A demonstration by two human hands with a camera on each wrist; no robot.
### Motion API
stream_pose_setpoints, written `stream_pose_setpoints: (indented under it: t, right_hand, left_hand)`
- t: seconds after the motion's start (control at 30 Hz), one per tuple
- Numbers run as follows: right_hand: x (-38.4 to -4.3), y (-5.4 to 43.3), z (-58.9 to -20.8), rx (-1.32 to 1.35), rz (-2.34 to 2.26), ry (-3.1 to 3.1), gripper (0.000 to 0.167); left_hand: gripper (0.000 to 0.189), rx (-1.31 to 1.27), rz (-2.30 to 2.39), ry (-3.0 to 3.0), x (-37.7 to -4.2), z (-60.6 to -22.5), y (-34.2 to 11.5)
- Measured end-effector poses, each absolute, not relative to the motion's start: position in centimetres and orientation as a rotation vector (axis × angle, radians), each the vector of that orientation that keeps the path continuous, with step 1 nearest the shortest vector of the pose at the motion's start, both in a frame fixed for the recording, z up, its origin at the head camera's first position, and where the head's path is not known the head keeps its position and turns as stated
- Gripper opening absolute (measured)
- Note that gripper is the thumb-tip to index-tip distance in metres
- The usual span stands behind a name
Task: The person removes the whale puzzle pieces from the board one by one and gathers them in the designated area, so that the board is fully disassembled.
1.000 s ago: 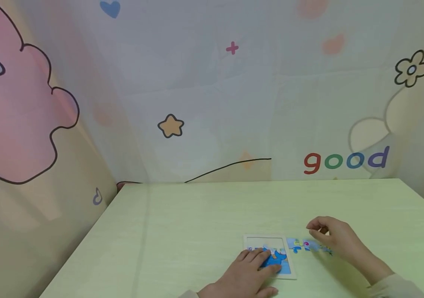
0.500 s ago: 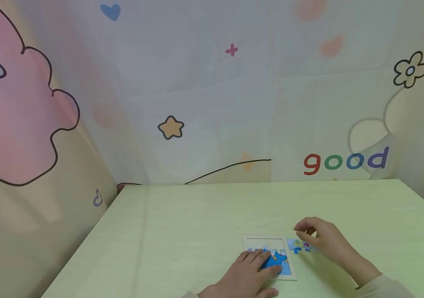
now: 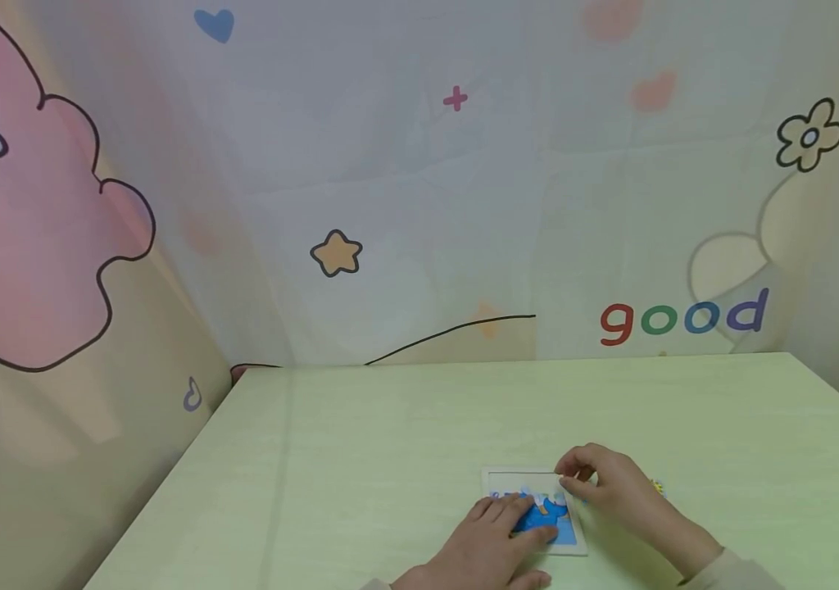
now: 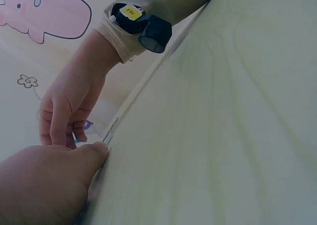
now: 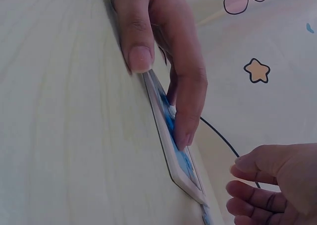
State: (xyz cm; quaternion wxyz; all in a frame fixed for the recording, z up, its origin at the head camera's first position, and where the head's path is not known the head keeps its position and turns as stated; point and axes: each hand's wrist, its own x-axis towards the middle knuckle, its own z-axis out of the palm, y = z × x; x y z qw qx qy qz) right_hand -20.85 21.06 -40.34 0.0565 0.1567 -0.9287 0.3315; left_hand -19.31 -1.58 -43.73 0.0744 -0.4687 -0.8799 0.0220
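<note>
Head: R grip (image 3: 609, 485) nearer frame (image 3: 569, 550), contact?

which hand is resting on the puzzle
The left hand, spread over the puzzle; the right hand instead hovers by the far right corner of the frame, not touching the puzzle.

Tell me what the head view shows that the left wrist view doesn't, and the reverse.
Only the head view: the far rim of the white frame, a yellow-marked piece showing past the right hand, and the orange star on the backdrop.

Only the left wrist view: the dark device with a yellow label, worn at the right sleeve.

Both: the left hand, right hand, tabletop and a pink cartoon print.
</note>
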Motion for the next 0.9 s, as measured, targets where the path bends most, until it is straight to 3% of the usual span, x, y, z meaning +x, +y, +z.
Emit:
stream_pose_setpoints:
  t: [0.4, 0.9]
  right_hand:
    - [-21.0, 19.9, -41.8, 0.602, 0.875, -2.838, 0.004]
    - [-20.7, 19.3, -42.2, 0.478, 0.872, -2.837, 0.008]
  left_hand:
    - [0.052, -1.419, 0.070, -2.616, -19.4, -43.8, -1.7]
    - [0.049, -1.434, 0.016, -2.606, -19.3, -43.6, -1.6]
